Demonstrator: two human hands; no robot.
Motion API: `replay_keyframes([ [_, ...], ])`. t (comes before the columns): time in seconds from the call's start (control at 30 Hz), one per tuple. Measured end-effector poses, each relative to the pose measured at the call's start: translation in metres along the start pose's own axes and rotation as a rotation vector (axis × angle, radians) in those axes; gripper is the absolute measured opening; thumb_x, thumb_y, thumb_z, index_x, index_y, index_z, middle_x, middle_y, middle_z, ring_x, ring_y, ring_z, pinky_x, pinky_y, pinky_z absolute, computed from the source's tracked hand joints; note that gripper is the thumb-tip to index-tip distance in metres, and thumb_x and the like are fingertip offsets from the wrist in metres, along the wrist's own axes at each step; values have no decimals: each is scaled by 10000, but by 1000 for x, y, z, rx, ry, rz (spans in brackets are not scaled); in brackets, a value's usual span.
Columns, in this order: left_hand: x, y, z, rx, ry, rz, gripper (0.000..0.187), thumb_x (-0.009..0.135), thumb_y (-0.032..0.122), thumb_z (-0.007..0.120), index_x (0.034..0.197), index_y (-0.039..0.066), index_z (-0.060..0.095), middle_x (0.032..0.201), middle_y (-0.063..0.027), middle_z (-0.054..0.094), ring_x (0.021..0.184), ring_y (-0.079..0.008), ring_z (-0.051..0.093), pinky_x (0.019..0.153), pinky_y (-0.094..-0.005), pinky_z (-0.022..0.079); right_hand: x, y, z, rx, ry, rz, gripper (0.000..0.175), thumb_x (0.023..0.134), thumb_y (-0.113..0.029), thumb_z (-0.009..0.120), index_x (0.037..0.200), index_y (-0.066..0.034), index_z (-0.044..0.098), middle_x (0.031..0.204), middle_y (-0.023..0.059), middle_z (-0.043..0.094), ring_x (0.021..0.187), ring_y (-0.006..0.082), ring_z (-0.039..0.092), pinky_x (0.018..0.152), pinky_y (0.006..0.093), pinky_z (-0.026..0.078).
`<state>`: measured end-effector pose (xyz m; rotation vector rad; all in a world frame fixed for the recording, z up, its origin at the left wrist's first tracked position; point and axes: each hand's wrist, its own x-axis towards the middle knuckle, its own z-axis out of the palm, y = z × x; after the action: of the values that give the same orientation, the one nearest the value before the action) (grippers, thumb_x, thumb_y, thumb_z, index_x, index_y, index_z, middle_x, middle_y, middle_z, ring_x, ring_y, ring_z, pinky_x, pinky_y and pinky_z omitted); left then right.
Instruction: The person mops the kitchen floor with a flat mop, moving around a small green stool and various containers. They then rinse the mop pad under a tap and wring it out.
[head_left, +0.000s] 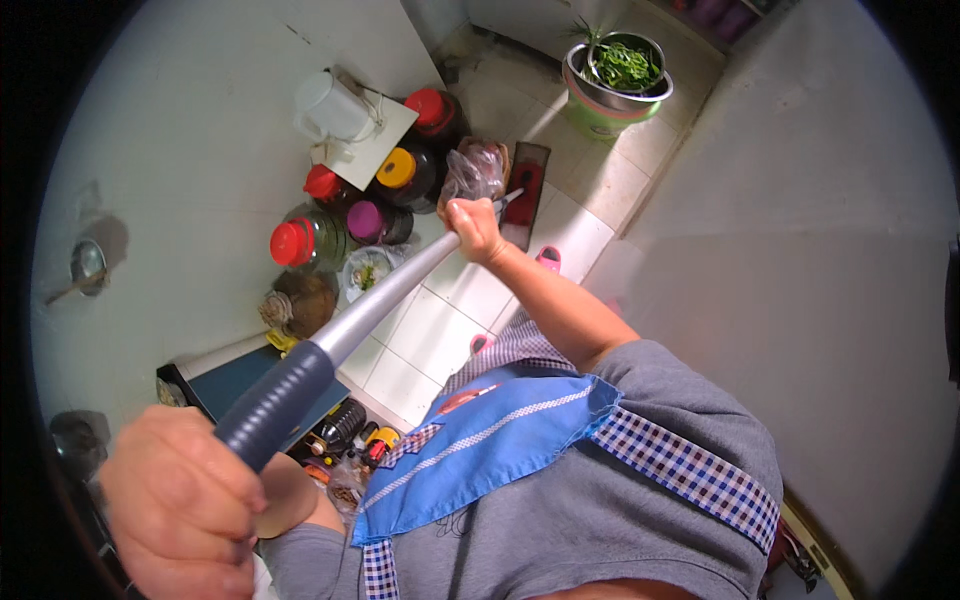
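Both of my hands grip a flat mop with a silver metal pole. Large at the lower left, my left hand closes around the top end of its dark blue ribbed handle. My right hand, with the arm stretched out, is wrapped around the pole farther down. Beyond that hand, the thin lower shaft reaches the rectangular mop head, which lies on the tiled floor and looks dark with a red middle. A blue apron with checked straps covers my front.
Large jars with red, yellow and purple lids crowd the left wall, beside a white kettle on a board. A bagged basket sits close to the mop head. Steel bowls of greens top a green bucket. A pale wall bounds the right.
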<state>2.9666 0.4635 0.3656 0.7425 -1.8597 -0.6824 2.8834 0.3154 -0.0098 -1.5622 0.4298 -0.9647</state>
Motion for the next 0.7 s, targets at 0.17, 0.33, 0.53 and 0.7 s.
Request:
replay_keyframes([
  [0.17,-4,-101,64,258,519,-246,291,743,253,767,639,57,579,511,3,503,431,-148,467,433,-290,417,117,87,-80,-63,-261,190,374,796,-334,464,617,-14,538,567,168,518,546,321,525,553,389,415],
  [0.33,21,-159,71,326,674,-324,363,821,316,673,646,50,499,519,-15,463,464,-154,467,507,-309,428,159,150,-91,-378,77,365,328,809,-326,478,721,-44,621,707,153,594,815,354,565,723,435,437],
  [0.53,14,-136,7,388,583,-990,310,817,207,612,993,-50,610,987,-159,578,1011,-279,549,931,-441,396,145,133,-25,688,445,1175,445,881,-412,509,1128,-49,435,972,191,561,861,347,573,650,509,507],
  [0.7,-61,-93,1,574,118,-1740,404,811,105,608,1185,-34,540,1042,-196,603,911,-324,611,816,-352,468,130,121,36,889,480,1447,264,900,-203,481,1029,7,389,789,168,521,603,285,576,481,437,525],
])
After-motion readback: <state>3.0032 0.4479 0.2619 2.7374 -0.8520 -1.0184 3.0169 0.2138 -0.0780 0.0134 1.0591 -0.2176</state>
